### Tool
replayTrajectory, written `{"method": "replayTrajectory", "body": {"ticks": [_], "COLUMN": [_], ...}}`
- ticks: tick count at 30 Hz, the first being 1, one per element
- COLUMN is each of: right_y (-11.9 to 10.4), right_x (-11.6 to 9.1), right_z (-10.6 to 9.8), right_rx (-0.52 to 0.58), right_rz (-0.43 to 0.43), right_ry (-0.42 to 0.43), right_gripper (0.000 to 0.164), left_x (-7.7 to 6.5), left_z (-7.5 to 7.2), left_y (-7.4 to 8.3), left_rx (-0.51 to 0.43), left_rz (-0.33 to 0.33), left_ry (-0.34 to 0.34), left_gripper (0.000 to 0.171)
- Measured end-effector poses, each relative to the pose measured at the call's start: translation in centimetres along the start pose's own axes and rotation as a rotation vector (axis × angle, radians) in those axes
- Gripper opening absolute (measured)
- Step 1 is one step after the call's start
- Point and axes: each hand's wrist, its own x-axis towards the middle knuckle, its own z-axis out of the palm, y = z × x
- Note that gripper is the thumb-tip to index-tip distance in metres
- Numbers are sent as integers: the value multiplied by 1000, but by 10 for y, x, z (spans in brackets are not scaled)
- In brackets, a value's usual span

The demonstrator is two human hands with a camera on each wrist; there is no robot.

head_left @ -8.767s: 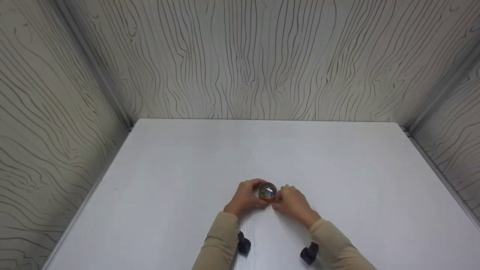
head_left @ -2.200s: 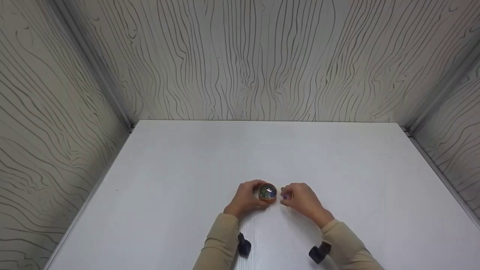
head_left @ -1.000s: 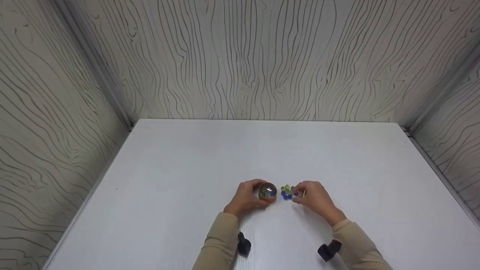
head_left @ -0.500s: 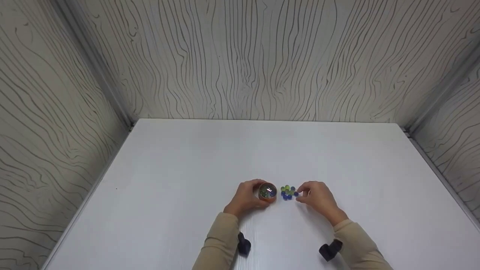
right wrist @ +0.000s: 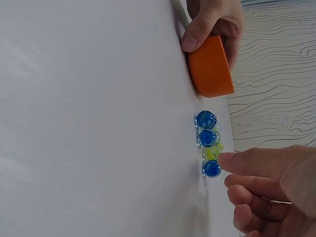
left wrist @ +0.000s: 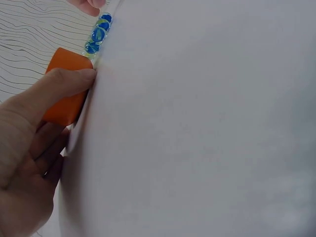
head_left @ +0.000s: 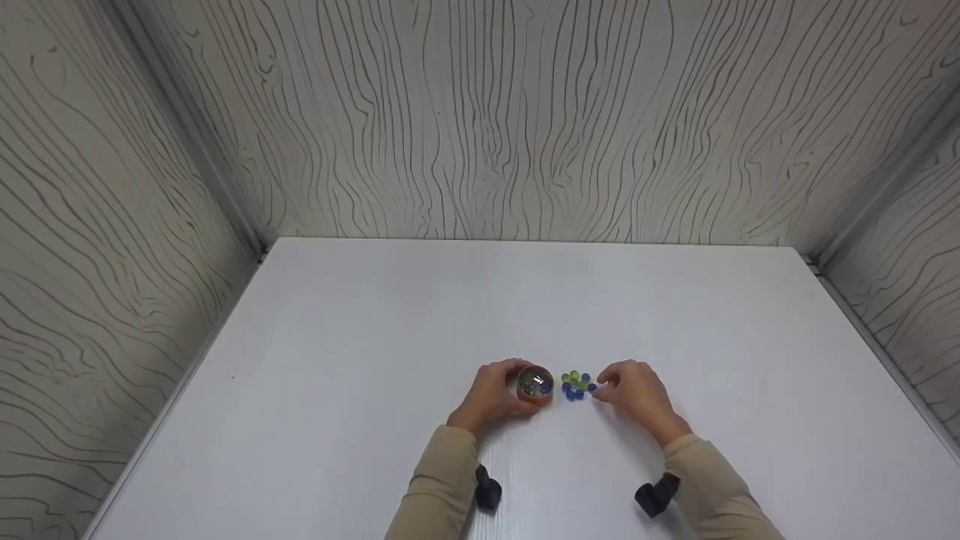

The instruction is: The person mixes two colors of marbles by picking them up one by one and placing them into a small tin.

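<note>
My left hand (head_left: 489, 394) grips a small orange cup (right wrist: 212, 71) that stands on the white table, thumb on the near side and fingers around the far side. Green and blue show inside its round mouth in the head view. Just right of the cup lies a tight cluster of glass marbles (head_left: 580, 394), blue and yellow-green. At the cluster's right edge is my right hand (head_left: 636, 394), its thumb and forefinger apart. In the right wrist view the thumb tip reaches a blue marble (right wrist: 212, 168), while the other fingers hang loosely curled.
The white table (head_left: 360, 322) spreads around both hands. Wood-grain patterned panels (head_left: 480, 120) stand behind it and along both sides. A black wrist camera (head_left: 488, 491) sits by the left sleeve, another black wrist camera (head_left: 654, 498) by the right one.
Earlier my right hand covered the marbles beside the cup; it has drawn back to the right, uncovering them and letting go of the rightmost marble. My left hand has kept its hold.
</note>
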Motion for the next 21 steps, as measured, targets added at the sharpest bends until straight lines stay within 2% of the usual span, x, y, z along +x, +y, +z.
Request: {"method": "replayTrajectory", "body": {"ticks": [10,21], "right_y": [3,3], "right_x": [5,7], "right_z": [5,9], "right_rx": [-28,-7], "right_rz": [4,28], "right_ry": [12,-14], "right_gripper": [16,19], "left_x": [0,1], "left_z": [0,1], "left_y": [-1,-2], "left_rx": [-2,5], "left_rz": [29,17], "left_ry": [3,12], "left_gripper": [56,56]}}
